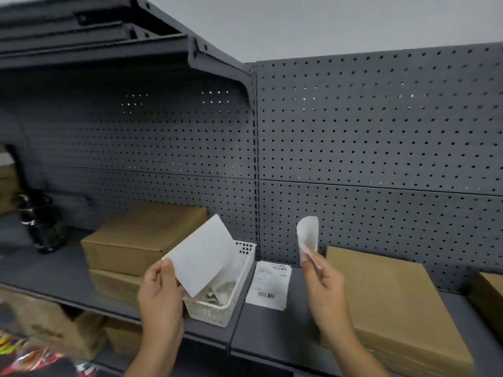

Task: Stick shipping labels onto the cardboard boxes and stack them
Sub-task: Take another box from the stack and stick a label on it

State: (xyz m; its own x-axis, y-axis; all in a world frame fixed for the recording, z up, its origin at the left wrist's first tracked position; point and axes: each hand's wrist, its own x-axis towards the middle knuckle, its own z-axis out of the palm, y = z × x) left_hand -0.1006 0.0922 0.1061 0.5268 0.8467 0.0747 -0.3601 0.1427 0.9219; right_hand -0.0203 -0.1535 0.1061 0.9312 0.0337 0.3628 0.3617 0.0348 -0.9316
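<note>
Label and backing in hands

Your left hand is raised, thumb and fingers pinched shut, palm toward you; your right hand is lifted alongside, well apart, fingertips pinched together, both forearms bare

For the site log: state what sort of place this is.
Probably a stockroom or packing area. Dark metal shelving with a pegboard back holds plain cardboard boxes, and a printed shipping label with barcodes lies on the shelf beside a white basket.
</note>
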